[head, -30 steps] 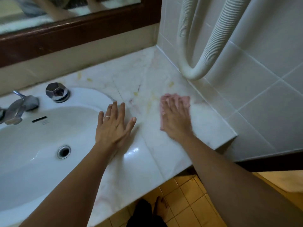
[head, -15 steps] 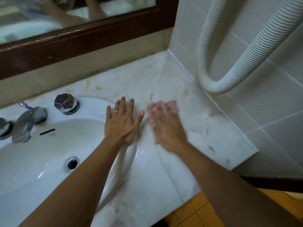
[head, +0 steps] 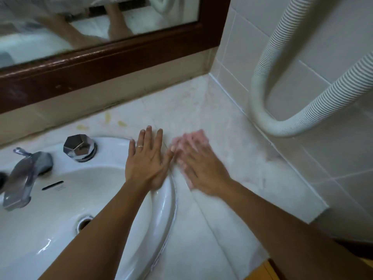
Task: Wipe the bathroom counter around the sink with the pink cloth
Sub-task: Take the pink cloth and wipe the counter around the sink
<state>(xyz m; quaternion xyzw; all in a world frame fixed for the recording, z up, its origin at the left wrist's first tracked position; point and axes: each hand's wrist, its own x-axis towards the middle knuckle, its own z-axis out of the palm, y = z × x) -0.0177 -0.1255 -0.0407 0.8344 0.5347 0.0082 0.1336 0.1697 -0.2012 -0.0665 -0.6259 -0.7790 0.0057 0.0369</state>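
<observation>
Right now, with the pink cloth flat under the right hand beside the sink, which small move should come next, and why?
Probably slide the right hand, which presses the pink cloth flat, away from the body toward the yellowish stains on the pale marble counter below the mirror. They appear unwiped. The left hand rests flat on the white sink rim.

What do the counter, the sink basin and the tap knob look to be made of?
Counter: likely polished marble or similar stone, pale with faint pinkish veining and a seam line.
Sink basin: glazed white ceramic by the look, with sharp glossy highlights on its rim.
Tap knob: chromed metal, faceted and mirror-bright.
</observation>
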